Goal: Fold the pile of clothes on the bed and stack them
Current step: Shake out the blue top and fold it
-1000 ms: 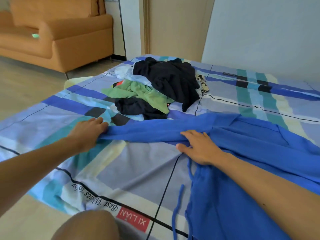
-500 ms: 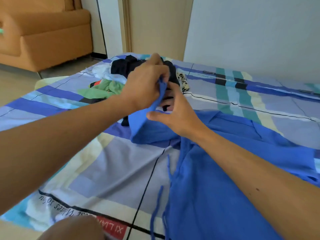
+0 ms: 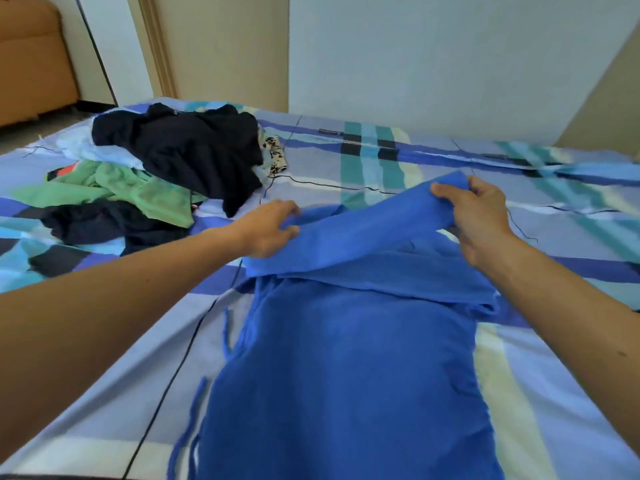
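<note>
A blue garment (image 3: 346, 358) lies spread lengthwise on the bed (image 3: 561, 393), its drawstrings trailing at the lower left. One blue sleeve is folded across the top of the body. My left hand (image 3: 268, 230) grips the left part of that folded sleeve at the shoulder. My right hand (image 3: 476, 216) pinches the sleeve's far end and holds it slightly raised above the garment. A pile of unfolded clothes (image 3: 180, 157), dark navy, green, white and black pieces, sits at the back left of the bed.
The bed's striped blue, teal and cream sheet stretches bare to the right and in front of the pile. An orange sofa (image 3: 31, 60) stands beyond the bed at far left. A wall and door frame close off the back.
The sleeve, stretched out leftward a second ago, was lifted and carried to the right. It now lies folded across the garment, with my right hand holding its end at the right side.
</note>
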{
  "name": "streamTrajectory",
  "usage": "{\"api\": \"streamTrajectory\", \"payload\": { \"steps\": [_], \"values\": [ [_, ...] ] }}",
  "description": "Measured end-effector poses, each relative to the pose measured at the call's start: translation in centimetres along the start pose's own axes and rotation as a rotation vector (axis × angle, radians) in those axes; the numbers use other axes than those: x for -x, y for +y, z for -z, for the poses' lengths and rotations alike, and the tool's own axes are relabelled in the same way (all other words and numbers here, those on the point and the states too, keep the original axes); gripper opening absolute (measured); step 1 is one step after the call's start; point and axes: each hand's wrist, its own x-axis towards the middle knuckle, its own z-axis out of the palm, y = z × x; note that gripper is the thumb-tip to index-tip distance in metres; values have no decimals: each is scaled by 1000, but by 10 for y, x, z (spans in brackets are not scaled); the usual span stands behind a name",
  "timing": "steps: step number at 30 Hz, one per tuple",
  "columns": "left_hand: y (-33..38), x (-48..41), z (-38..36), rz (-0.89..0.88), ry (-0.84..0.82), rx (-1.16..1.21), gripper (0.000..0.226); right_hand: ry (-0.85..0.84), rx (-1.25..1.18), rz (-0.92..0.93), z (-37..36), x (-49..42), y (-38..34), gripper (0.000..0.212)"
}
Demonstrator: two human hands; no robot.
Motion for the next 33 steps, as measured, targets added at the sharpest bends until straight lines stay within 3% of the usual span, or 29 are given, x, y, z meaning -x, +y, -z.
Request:
{"api": "streamTrajectory", "payload": {
  "steps": [5,9,12,15,18,21,23,25,28,31,33],
  "values": [
    [-5,-6,-37,-49,-112,-189,59,122,315,-145,72,-10,48,16],
    [-3,-7,-52,-88,-149,-292,69,14,808,-234,98,-3,91,23],
    [-4,-18,-50,-82,-81,-309,66,-34,1042,-111,92,-9,90,36],
    [-2,-42,-41,-104,-88,-400,47,-127,1153,168,70,-27,81,79],
    [6,-68,-33,-61,-186,-442,87,-366,1201,58,55,-52,75,122],
    [9,-91,-27,57,-303,-425,135,-606,1216,-189,49,-72,75,136],
    [7,-102,-27,147,-376,-374,152,-659,1229,-253,47,-82,72,125],
    [10,-110,-24,186,-424,-392,151,-731,1235,-301,46,-90,65,93],
    [19,-118,-21,145,-508,-428,106,-868,1213,-396,45,-98,57,54],
    [29,-122,-12,121,-558,-426,64,-936,1231,-366,42,-97,54,41],
    [32,-127,-3,107,-482,-432,53,-893,1116,-333,41,-99,49,33]
  ]
}}
